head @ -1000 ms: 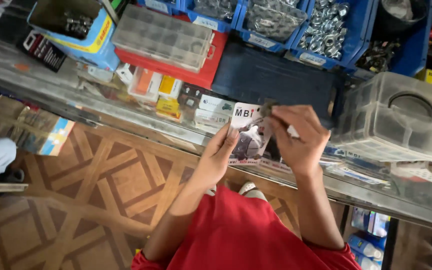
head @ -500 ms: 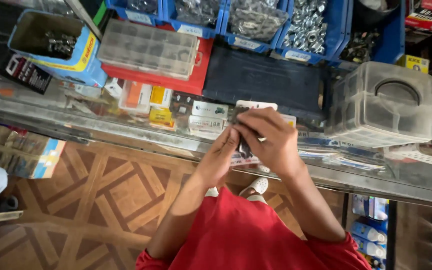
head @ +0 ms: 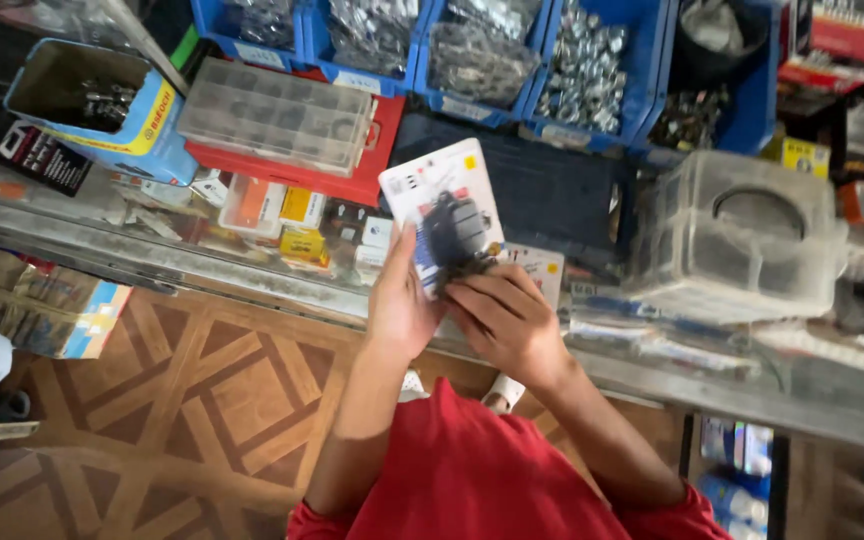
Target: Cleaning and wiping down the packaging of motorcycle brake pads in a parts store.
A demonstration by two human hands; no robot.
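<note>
Centre of the frame, above the glass counter (head: 152, 250): white blister card (head: 442, 205) with a dark part, gripped along its left edge by the left hand (head: 400, 305). Right hand (head: 507, 320) clasped on the lower edge, seemingly pinching the dark part. Upper left: clear compartment box (head: 277, 115).

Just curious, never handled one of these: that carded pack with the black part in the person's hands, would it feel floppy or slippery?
The blister pack probably stays fairly stiff: it stands flat though the left hand and right hand grip only its lower end. The glossy white card looks a bit slippery. The bulky black part may make it top-heavy.
</note>
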